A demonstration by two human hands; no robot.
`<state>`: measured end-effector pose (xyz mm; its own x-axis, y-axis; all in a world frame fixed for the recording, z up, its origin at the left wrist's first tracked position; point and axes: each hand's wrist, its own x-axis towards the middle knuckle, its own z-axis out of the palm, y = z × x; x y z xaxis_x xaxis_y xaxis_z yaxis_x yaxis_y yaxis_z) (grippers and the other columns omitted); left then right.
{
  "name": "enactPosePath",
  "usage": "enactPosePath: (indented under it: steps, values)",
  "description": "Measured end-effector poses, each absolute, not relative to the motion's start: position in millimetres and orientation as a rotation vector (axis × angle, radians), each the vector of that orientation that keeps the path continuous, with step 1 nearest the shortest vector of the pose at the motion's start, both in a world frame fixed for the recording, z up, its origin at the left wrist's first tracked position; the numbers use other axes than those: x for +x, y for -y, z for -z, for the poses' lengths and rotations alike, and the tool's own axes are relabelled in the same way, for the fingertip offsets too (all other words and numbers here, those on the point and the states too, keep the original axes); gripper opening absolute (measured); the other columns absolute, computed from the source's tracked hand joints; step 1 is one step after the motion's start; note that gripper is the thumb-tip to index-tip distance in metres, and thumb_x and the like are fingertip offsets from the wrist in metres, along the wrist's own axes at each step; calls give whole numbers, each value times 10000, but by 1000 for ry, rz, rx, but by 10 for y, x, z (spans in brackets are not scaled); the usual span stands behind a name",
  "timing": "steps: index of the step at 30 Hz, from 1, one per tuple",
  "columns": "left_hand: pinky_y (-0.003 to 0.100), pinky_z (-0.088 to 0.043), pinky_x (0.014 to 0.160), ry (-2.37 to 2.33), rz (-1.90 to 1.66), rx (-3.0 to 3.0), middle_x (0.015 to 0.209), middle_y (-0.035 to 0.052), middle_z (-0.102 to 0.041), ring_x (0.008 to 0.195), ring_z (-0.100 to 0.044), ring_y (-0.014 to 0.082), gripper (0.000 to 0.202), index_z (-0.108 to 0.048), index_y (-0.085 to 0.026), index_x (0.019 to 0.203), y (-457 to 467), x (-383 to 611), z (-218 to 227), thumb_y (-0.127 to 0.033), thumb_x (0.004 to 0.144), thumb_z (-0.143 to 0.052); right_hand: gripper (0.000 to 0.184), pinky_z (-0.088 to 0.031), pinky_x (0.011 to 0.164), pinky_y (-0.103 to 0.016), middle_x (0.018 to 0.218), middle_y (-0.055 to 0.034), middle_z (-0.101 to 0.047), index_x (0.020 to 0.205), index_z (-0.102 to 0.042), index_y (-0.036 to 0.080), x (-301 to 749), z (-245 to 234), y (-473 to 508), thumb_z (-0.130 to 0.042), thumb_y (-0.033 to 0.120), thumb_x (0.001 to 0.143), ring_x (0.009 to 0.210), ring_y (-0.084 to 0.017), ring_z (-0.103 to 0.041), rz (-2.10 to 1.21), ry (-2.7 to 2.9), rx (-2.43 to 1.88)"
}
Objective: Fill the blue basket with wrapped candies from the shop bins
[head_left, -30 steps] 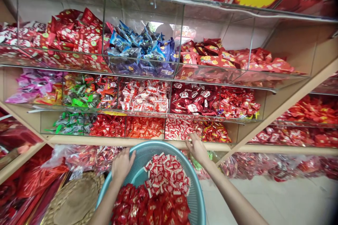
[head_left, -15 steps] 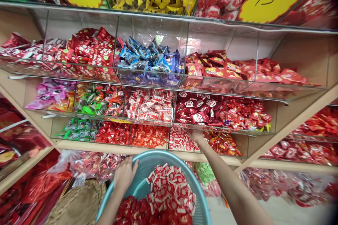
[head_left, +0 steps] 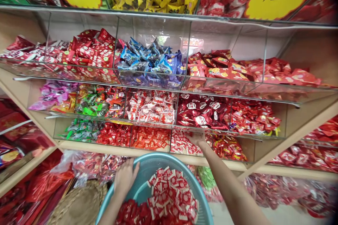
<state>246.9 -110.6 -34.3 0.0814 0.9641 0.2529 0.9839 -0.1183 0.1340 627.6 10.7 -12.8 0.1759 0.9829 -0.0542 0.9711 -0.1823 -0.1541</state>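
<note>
My left hand is closed over the left rim of a teal plastic basket, its thumb on the inner side. Inside the basket lie small red-and-white wrapped candies, heaped to the right, and shiny dark red wrapped candies at the lower left. My right hand reaches into a bottom-row clear bin of matching red-and-white candies. Its fingertips are among the candies beneath the shelf above, so whether they are closed on any is hidden.
Clear dividers split the stepped shelves into bins of wrapped candies. Clear front panels jut out above my right hand. A woven basket and bagged candies sit low left; more bags lie low right.
My right hand stays in the same bin, its fingers shifted slightly among the candies. My left hand remains on the basket rim. The view has moved slightly.
</note>
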Motion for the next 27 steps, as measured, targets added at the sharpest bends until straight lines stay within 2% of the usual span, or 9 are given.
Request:
enactPosePath:
  steps: [3, 6, 14, 17, 23, 27]
  values:
    - [318, -422, 747, 2038, 426, -2264, 966, 97, -649, 853, -610, 204, 427, -564, -165, 1035, 1108, 2474, 339, -425, 885, -260, 815, -25, 1064, -497, 1428, -155, -306, 1378, -289, 109, 6218, 216, -77, -255, 668, 786, 1341, -323, -161, -166, 1882, -2440]
    - [319, -421, 758, 2039, 421, -2267, 983, 100, -645, 863, -605, 203, 434, -558, -162, 1050, 1103, 2468, 350, -423, 888, -252, 799, -16, 1070, -457, 1456, -149, -242, 1397, -225, 102, 6180, 317, -64, -206, 644, 810, 1351, -300, -132, -109, 1797, -2480]
    - [328, -414, 782, 2008, 372, -2245, 962, 98, -650, 874, -600, 215, 447, -552, -150, 1054, 1071, 2465, 395, -431, 888, -247, 797, -148, 1043, -398, 1432, -137, -293, 1407, -169, 121, 6279, 397, 37, -225, 643, 808, 1297, -279, -260, -110, 1877, -2320]
    - [321, -411, 779, 1995, 387, -2246, 944, 100, -651, 859, -601, 208, 445, -559, -149, 1031, 1070, 2468, 401, -432, 886, -249, 778, -174, 1026, -419, 1425, -121, -309, 1394, -225, 157, 6281, 403, 108, -254, 653, 796, 1268, -302, -297, -123, 1893, -2304]
    - [307, -410, 759, 2008, 375, -2241, 922, 93, -653, 837, -607, 201, 445, -561, -156, 992, 1080, 2466, 386, -440, 886, -235, 708, -231, 989, -446, 1423, -83, -322, 1374, -274, 234, 6246, 354, 302, -328, 633, 791, 1271, -318, -275, -236, 1980, -2188]
    - [311, -407, 769, 2028, 371, -2248, 914, 102, -656, 833, -610, 202, 459, -567, -153, 994, 1086, 2468, 368, -444, 883, -230, 690, -248, 987, -429, 1385, -77, -377, 1373, -275, 241, 6208, 255, 437, -408, 578, 786, 1270, -302, -274, -316, 2052, -2103]
